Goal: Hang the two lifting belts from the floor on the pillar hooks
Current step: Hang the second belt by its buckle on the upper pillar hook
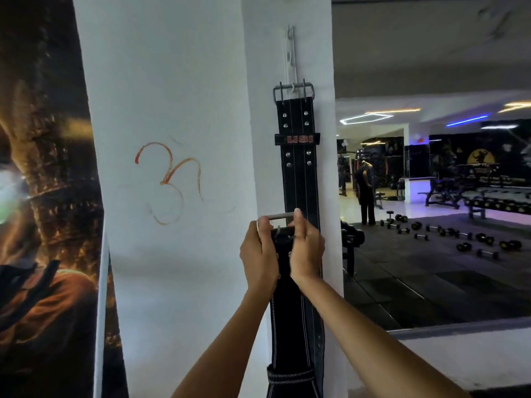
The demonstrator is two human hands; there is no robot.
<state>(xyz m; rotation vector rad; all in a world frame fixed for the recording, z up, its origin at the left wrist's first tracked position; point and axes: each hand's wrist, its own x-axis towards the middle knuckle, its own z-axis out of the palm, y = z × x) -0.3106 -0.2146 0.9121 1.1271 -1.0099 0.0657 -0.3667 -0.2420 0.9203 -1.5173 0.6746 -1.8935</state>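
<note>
A black lifting belt [298,173] with a red USI label hangs flat on the white pillar [178,96], its metal buckle caught on a hook of the white hook strip [290,53]. In front of its lower half I hold a second black belt [296,326] upright by its metal buckle [280,222]. My left hand [260,259] grips the buckle's left side and my right hand [306,251] grips its right side. The second belt's strap hangs down between my forearms and out of the frame's bottom edge.
A dark poster [43,196] covers the wall left of the pillar. To the right, a mirror [431,196] shows the gym floor with several scattered dumbbells [459,237], benches and a person standing far off. A white ledge [459,354] runs below the mirror.
</note>
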